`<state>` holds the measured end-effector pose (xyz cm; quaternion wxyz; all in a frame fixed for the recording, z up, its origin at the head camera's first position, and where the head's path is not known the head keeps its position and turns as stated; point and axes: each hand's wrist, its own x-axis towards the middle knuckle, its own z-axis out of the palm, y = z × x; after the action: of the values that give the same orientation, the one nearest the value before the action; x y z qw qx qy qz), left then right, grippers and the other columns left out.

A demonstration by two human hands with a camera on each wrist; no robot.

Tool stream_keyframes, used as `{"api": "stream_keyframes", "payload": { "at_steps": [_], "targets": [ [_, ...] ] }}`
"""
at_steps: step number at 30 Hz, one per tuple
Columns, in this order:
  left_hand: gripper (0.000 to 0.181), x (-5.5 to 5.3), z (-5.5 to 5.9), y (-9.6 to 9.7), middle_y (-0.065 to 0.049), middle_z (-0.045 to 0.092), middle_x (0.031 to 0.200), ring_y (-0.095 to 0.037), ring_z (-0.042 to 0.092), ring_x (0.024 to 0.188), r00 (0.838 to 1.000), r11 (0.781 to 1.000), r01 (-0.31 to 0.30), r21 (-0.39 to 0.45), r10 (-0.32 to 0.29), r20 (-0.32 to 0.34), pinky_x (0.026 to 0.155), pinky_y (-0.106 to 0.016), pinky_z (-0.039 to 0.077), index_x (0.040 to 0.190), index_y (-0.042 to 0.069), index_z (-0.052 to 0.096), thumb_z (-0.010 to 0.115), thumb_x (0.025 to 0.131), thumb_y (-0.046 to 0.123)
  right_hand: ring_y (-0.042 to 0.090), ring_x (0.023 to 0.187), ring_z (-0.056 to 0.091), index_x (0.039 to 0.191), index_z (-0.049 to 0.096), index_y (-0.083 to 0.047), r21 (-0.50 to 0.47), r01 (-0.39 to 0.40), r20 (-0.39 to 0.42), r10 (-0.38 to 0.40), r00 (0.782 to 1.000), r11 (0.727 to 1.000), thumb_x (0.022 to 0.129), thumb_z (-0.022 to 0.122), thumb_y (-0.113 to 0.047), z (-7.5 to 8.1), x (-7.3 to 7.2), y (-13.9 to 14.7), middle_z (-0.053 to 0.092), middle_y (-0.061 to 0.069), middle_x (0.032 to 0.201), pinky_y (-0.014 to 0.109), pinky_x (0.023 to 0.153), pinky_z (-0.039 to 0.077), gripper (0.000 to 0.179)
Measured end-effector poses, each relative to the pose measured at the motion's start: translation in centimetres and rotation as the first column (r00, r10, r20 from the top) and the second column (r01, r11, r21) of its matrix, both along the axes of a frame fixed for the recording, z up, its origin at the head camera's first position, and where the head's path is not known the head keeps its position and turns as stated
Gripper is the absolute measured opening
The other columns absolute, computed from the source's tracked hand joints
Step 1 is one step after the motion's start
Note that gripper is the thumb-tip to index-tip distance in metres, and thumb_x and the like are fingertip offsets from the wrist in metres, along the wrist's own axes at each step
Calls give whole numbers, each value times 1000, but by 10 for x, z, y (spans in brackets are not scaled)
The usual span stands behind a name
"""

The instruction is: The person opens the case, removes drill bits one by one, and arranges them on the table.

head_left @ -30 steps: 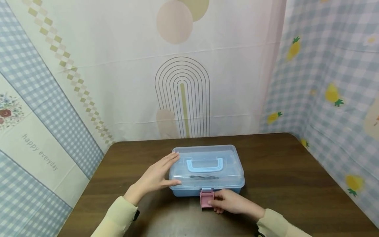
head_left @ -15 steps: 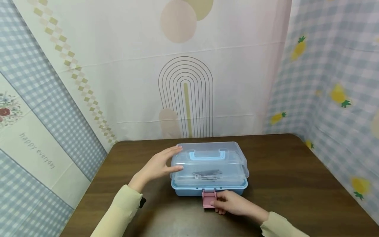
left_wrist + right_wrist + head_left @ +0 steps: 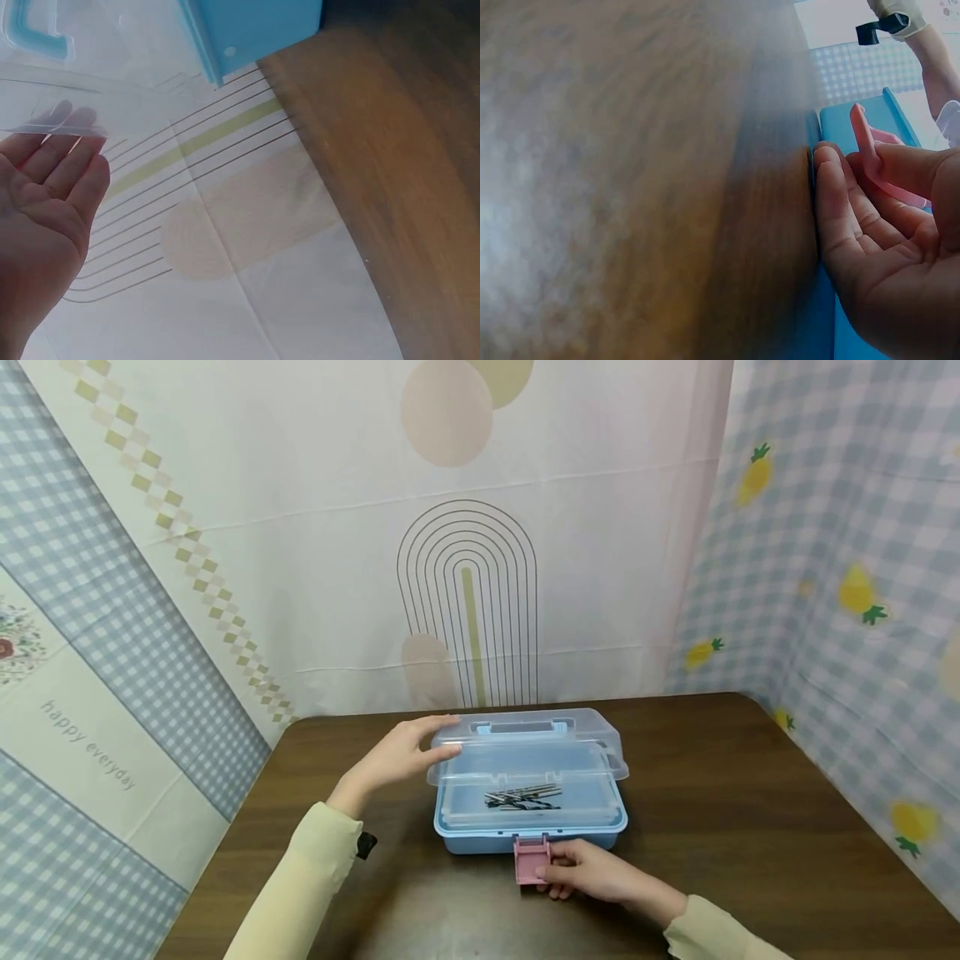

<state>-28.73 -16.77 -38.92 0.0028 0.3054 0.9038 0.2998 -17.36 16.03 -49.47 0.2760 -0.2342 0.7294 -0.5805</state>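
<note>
Your left hand point(image 3: 390, 758) is at the left end of the clear lid point(image 3: 525, 760), thumb and fingers apart, fingers straight and meeting the lid's edge; the left wrist view shows the fingertips through the plastic. Your right hand point(image 3: 588, 870) has a firmer hold — it pinches the pink latch point(image 3: 531, 862) between thumb and fingers at the middle of the box's front edge, where the latch hangs down.

The blue box point(image 3: 480, 843) sits on the brown table point(image 3: 720, 827), with the lid tilted back and its front edge raised well off the rim. That opens a gap along the front, and in it you can see slim metal rods point(image 3: 522, 797) lying in a small pile inside the box. The lid carries a pale blue handle point(image 3: 522, 737) on top.

Behind, you have little room: the lid's back reaches near the table's far edge, with the printed cloth point(image 3: 600, 610) beyond it. Tabletop runs wide to both sides — more of it to the right — and forward beneath your forearms.
</note>
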Motion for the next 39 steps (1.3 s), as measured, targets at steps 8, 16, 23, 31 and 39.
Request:
{"api": "stream_keyframes", "payload": {
  "at_steps": [8, 16, 23, 31, 39],
  "targets": [
    [60, -15, 12, 0, 0, 58, 143, -21, 50, 134, 997, 1000, -27, 6, 27, 74, 108, -49, 41, 142, 20, 60, 55, 98, 60, 16, 77, 65, 106, 66, 7, -11, -3, -3, 3, 1000, 1000, 103, 58, -12, -2, -2, -2, 71, 15, 93, 26, 68, 56, 21],
    [65, -36, 22, 3, -4, 64, 135, -22, 57, 127, 990, 997, -76, 18, 73, 123, 105, -47, 45, 137, 15, 64, 49, 98, 65, 15, 75, 65, 107, 67, 7, 4, 3, 9, -3, 1000, 1000, 102, 60, -11, -2, -3, -3, 71, 13, 92, 26, 67, 56, 20],
    [76, -52, 28, 5, -9, 62, 137, -28, 52, 132, 965, 989, -121, 87, 97, 242, 108, -52, 41, 136, 10, 65, 48, 95, 71, 16, 74, 65, 104, 67, 8, 15, 21, 11, -21, 1000, 1000, 102, 60, -10, -2, -4, -4, 72, 13, 90, 28, 66, 57, 20],
    [79, -68, 28, 8, -10, 67, 126, -30, 54, 128, 897, 947, -252, 200, 151, 415, 110, -60, 34, 118, 9, 74, 57, 85, 78, 15, 73, 64, 104, 67, 9, -3, 24, 23, -24, 999, 1000, 102, 60, -10, -2, -3, -3, 72, 14, 90, 27, 65, 56, 20],
    [87, -78, 31, 16, -9, 67, 126, -20, 63, 99, 858, 893, -380, 242, 242, 454, 96, -55, 48, 114, 11, 76, 63, 72, 85, 14, 75, 66, 104, 68, 7, -3, 21, 50, -21, 999, 1000, 101, 62, -13, -2, -2, 0, 72, 13, 91, 26, 67, 57, 20]
  ]
}}
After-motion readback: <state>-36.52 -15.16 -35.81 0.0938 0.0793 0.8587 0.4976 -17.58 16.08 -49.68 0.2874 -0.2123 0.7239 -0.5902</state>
